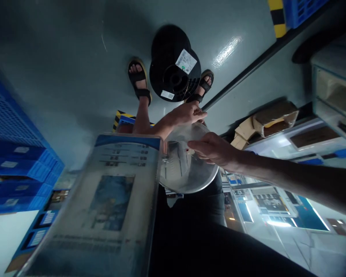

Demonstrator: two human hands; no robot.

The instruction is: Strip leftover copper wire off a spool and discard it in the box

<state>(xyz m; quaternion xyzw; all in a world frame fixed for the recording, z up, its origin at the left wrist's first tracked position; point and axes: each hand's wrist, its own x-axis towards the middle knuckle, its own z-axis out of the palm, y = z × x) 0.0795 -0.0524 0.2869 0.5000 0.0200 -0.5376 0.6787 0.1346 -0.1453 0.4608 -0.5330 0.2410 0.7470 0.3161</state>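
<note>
My left hand (190, 113) is closed, its fingertips pinched together over the far edge of a round, shiny metal disc (178, 173). What it pinches is too small to make out. My right hand (215, 148) is curled above the disc's right side, thumb and forefinger pressed together. A small pale piece with a red spot (188, 150) shows at those fingertips, but its kind is unclear. Beyond the hands, black spools (173, 57) with white labels (186, 61) rest on the floor between my feet. A thin strand (187, 90) shows at the near spool's edge.
A plastic-sleeved card (112, 207) hangs close to the camera, covering the lower left. Blue crates (17, 161) stand at left. An open cardboard box (276, 119) and a dark bar (248, 73) are at right. Yellow-black tape (276, 17) marks a blue crate's edge.
</note>
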